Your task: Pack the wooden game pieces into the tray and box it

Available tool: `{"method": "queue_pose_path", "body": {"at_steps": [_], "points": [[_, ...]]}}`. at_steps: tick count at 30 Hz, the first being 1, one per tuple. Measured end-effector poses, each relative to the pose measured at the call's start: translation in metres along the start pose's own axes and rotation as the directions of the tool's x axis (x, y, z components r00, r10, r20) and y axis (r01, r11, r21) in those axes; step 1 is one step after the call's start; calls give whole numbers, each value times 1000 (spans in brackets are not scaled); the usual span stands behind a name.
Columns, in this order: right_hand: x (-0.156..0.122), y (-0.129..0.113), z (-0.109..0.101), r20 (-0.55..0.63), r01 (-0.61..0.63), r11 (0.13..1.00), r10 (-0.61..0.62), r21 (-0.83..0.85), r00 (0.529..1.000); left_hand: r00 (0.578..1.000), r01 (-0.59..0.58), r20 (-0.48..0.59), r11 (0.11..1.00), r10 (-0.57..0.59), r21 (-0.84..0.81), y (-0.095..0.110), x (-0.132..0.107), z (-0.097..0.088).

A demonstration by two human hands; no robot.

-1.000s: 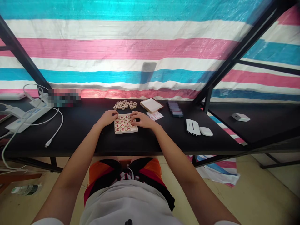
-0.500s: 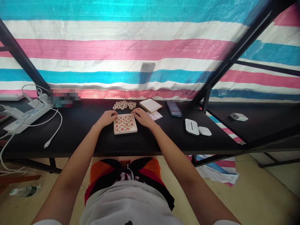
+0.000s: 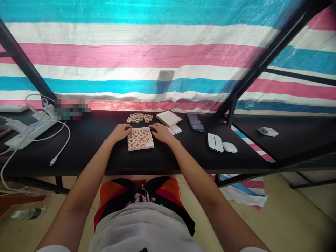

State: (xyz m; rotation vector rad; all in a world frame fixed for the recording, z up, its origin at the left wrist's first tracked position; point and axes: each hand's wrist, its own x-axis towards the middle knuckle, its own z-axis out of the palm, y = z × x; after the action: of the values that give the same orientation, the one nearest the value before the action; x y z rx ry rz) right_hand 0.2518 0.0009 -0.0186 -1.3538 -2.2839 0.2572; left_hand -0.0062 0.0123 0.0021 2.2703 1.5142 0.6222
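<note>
A shallow white box (image 3: 140, 148) lies on the black desk, holding rows of round Chinese chess pieces (image 3: 137, 140) with red characters. A gap shows at its lower right corner. My left hand (image 3: 122, 132) is at the upper left corner of the box, fingers bent and closed against its edge. By the upper right corner is my right hand (image 3: 160, 132), its fingers loosely apart and no piece visible in them. Just beyond the box, more chess pieces (image 3: 138, 118) lie in a loose cluster.
Behind my right hand lie a white box lid (image 3: 169, 118) and a printed paper (image 3: 175, 130). A blurred phone (image 3: 195, 122), a white device (image 3: 215, 142) and a white earbud case (image 3: 230, 147) are further right. A power strip (image 3: 31, 132) with cables occupies the left.
My right hand has drawn slightly right, its fingertips moving back from over the box's upper right corner. My left hand and the box stay in place.
</note>
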Motion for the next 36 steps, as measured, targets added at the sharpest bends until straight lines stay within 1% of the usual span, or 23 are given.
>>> {"method": "queue_pose_path", "body": {"at_steps": [5,8,11,13,15,18,20,22,26,29,32,36], "points": [[1,2,-1,-55,-65,997,62,-44,997,1000,-5,-7,1000,5,-1,0,0,0],[1,3,-3,-45,-87,995,85,-46,995,1000,-9,-8,1000,9,-4,-1,1,0],[0,1,-6,-58,-78,997,78,10,995,1000,-3,-8,1000,3,0,-2,1,0],[0,-3,-8,-121,-35,992,50,122,991,1000,-3,-16,1000,3,2,-4,1,1],[-1,-9,-11,-190,42,969,5,243,982,1000,-4,-25,1000,4,2,-6,1,1],[-4,-21,-15,-231,189,925,-115,330,966,999,2,-37,1000,-2,0,-8,2,1],[-6,-29,-16,-207,258,902,-194,347,959,999,14,-52,1000,-13,8,-9,2,1],[-8,-35,-17,-159,285,892,-243,351,957,997,34,-70,999,-32,25,-11,2,0],[-9,-41,-15,-34,275,905,-280,324,959,994,74,-82,996,-70,43,-12,3,-1],[-9,-41,-12,35,260,915,-284,308,958,994,75,-82,996,-71,46,-11,2,-2],[-8,-41,-10,47,259,914,-287,313,957,994,78,-78,996,-75,42,-10,2,-2],[-8,-39,-13,-11,262,911,-273,319,962,994,87,-73,995,-84,37,-8,1,-3]]}}
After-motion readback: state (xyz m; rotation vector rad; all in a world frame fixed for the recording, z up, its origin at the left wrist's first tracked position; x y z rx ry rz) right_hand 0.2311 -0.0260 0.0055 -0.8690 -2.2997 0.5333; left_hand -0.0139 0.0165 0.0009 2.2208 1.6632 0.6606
